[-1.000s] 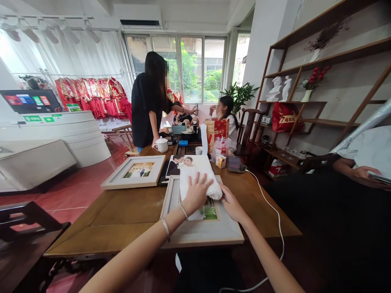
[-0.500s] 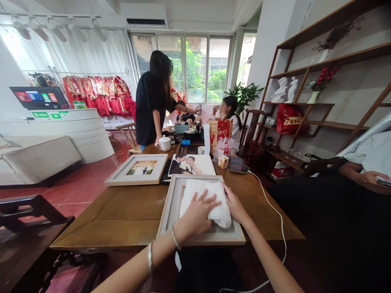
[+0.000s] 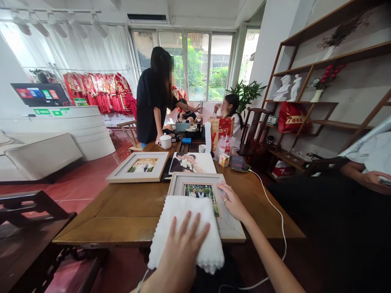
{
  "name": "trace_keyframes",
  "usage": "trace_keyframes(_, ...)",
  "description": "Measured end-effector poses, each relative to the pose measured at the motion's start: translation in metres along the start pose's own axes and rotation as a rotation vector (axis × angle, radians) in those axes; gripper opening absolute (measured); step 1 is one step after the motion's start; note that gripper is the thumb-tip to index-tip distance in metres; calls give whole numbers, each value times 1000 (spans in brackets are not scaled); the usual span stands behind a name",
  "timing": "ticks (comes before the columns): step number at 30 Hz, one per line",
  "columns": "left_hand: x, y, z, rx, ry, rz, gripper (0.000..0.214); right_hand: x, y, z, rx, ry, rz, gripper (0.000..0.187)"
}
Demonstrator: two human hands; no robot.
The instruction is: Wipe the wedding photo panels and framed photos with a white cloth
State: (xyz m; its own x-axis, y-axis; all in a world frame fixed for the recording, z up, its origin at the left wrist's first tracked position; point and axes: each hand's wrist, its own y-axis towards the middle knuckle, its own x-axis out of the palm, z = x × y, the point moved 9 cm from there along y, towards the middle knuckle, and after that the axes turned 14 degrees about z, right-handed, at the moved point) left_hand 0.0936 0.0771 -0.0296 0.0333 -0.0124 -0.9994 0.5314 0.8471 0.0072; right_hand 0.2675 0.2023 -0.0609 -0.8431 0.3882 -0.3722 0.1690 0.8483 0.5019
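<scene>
A pale wooden picture frame (image 3: 195,179) with a couple's photo lies flat at the near edge of the wooden table (image 3: 128,211). A white cloth (image 3: 186,215) covers its near half and hangs over the table's edge. My left hand (image 3: 180,252) lies flat on the cloth, fingers spread. My right hand (image 3: 232,201) rests open on the frame's right side, fingers stretched out. A second frame (image 3: 139,167) and an unframed wedding print (image 3: 191,162) lie further back.
A white cable (image 3: 271,207) runs across the table's right side to a phone (image 3: 238,163). A teapot (image 3: 165,141), cup and bags stand at the far end, where a standing person (image 3: 152,106) and a seated person (image 3: 229,118) are. Someone's arm (image 3: 363,175) shows at right. A dark bench (image 3: 27,219) stands left.
My left hand has drawn the cloth toward me down the frame, uncovering the photo; the cloth now hangs over the table's edge. My right hand has stayed on the frame's right side.
</scene>
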Motion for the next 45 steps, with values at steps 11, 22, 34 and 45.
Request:
trace_keyframes(11, -27, 69, -63, 12, 87, 287, 88, -2, -2, -1, 27, 13, -5, 46)
trace_keyframes(22, -39, 112, -96, -16, 71, 431, 85, -2, -2, 2, 46, 24, -18, 46)
trace_keyframes(34, -24, 60, -73, 19, 11, 214, 97, -2, -2, 2, 33, 46, -8, 47)
trace_keyframes(45, -11, -40, -38, -56, -39, 24, 115, -4, -2, 1, 67, 43, -1, 47)
